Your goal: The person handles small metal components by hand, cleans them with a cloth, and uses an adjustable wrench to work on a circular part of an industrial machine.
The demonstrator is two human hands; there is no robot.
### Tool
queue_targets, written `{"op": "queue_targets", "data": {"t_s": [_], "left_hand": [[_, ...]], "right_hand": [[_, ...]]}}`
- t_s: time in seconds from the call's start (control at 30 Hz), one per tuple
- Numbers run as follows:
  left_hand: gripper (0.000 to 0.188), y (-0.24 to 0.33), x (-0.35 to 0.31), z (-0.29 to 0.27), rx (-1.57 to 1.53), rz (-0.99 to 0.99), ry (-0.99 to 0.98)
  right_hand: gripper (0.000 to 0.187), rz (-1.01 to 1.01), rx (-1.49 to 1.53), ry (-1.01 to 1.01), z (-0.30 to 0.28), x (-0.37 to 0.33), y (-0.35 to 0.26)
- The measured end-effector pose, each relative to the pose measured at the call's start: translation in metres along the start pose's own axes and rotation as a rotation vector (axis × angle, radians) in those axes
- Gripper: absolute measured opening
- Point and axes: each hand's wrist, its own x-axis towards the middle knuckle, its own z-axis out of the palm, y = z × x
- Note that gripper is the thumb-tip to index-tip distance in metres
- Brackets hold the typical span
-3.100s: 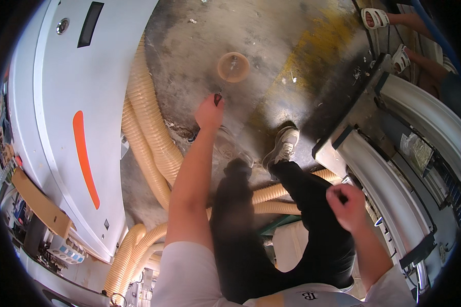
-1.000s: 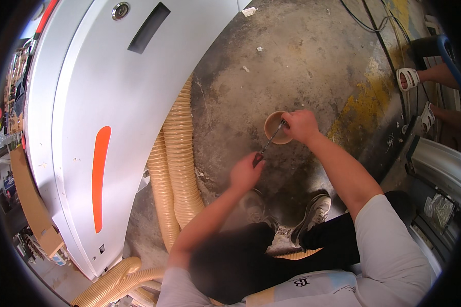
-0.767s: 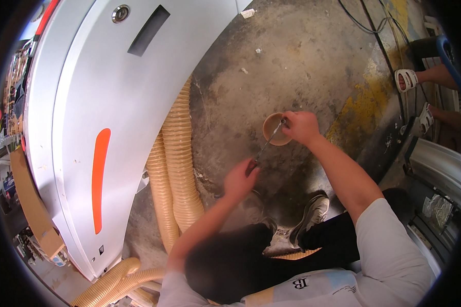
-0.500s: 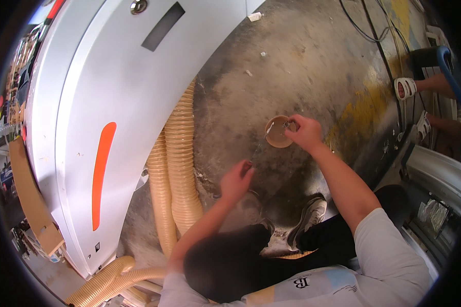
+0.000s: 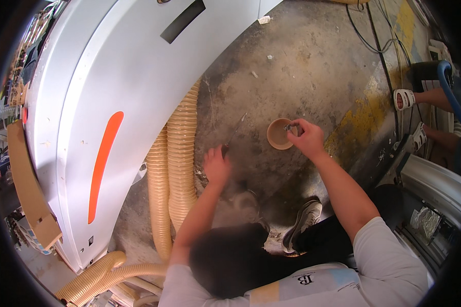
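Observation:
My left hand [image 5: 216, 168] is closed around the dark handle of a thin rod-like tool [image 5: 235, 129], whose narrow shaft points up and right to a pale tip. It is held over the concrete floor, apart from the bowl. A round tan bowl [image 5: 277, 137] sits in front of me. At its right rim my right hand [image 5: 308, 137] is pinched on a small metallic piece [image 5: 288, 127], partly hidden by the fingers. The piece's exact kind is too small to make out.
A large white cabinet [image 5: 123, 66] with an orange strip [image 5: 106, 166] rises on the left. Ribbed tan hoses [image 5: 182, 158] run beside it. Dark cables [image 5: 376, 49] cross the floor at the far right, near another person's sandalled foot [image 5: 404, 99]. Silvery metal profiles [image 5: 435, 176] stand at right.
My left hand has moved left and up with the thin tool, drawing its tip away from the bowl. My right hand stays at the bowl's rim. The view has shifted slightly.

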Motion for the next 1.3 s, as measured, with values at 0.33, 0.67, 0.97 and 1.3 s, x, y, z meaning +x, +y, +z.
{"op": "queue_targets", "data": {"t_s": [0.33,0.67,0.97,1.3], "left_hand": [[0.059,0.034,-0.061,-0.097,-0.013,-0.027,0.014],[0.035,0.123,-0.167,-0.257,-0.167,-0.156,-0.017],[0.032,0.219,-0.323,-0.389,-0.549,-0.362,-0.24],[0.03,0.218,-0.392,-0.405,-0.597,-0.35,-0.354]], "right_hand": [[0.029,0.145,0.074,-0.035,-0.077,-0.044,-0.078],[0.028,0.238,0.13,-0.074,-0.226,-0.097,-0.208],[0.041,0.356,-0.146,-0.266,-0.307,-0.08,-0.286],[0.026,-0.089,-1.037,-0.732,-0.275,-0.01,-0.338]]}}
